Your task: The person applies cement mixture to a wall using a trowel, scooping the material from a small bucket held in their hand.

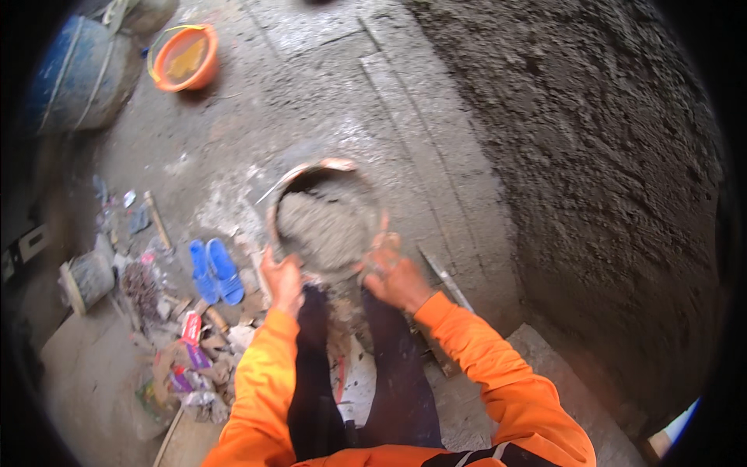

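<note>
Head view is showing us two orange sleeves point(263, 381) reaching forward over dark trousers point(315, 397), with purple packaging point(198, 356) lying among rubble on the left. Ahead of the legs, the left hand point(284, 280) and the right hand point(393, 274) are holding a round basin point(340, 164) from its two near sides, the fingers of both closing on its edge; whether it is resting on the floor point(288, 89) or hanging just above it, we are not able to tell. Grey mortar point(327, 226) is filling much of the basin, lying rough and heaped, so we are judging the loading as done and the emptying as not yet done. Blue slippers point(215, 271) are standing left of the left hand, and beyond them a pale bucket-like container point(89, 280) is lying on its side, its inside escaping us. To the right, coarse grey material is covering a wall point(607, 140), looking unsmoothed to us. Farther off, an orange bucket point(204, 76) with a yellow handle is holding murky brownish liquid point(185, 61), and beside it a blue barrel point(82, 70) is keeping its contents hidden from us.
</note>
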Motion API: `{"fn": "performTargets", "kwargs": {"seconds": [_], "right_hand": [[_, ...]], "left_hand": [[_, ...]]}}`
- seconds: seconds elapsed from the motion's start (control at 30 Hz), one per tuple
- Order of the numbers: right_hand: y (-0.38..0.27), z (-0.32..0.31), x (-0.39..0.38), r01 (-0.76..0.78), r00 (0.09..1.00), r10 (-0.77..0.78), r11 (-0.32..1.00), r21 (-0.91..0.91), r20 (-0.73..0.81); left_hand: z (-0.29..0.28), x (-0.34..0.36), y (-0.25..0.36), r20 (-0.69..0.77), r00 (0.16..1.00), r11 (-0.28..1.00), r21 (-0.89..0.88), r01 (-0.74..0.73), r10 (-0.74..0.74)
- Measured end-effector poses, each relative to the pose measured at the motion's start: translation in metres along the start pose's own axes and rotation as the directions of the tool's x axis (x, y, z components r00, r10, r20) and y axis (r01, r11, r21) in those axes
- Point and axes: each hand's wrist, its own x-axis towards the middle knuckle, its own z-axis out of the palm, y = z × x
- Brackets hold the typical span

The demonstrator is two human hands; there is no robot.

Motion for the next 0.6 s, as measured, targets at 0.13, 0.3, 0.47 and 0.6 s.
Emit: {"fn": "performTargets", "kwargs": {"seconds": [0.13,0.3,0.47,0.6], "right_hand": [[-0.001,-0.041,0.004,-0.282,0.908,0.161,0.918,0.279,0.388],[0.165,-0.145,0.041,-0.769,0.633,0.581,0.398,0.499,0.512],[0.178,-0.258,0.007,-0.565,0.762,0.462,0.817,-0.116,-0.453],[0.064,-0.202,-0.037,-0.205,0.944,0.270,0.930,-0.305,0.188]], "left_hand": [[-0.010,0.006,-0.023,-0.055,0.998,1.000,0.012,0.024,-0.024],[-0.009,0.016,-0.051,-0.118,0.990,0.995,0.041,0.086,-0.081],[-0.019,0.009,-0.050,-0.149,0.986,0.996,0.042,0.080,-0.073],[0.009,-0.008,-0.041,-0.064,0.998,0.999,0.037,-0.004,0.006]]}}
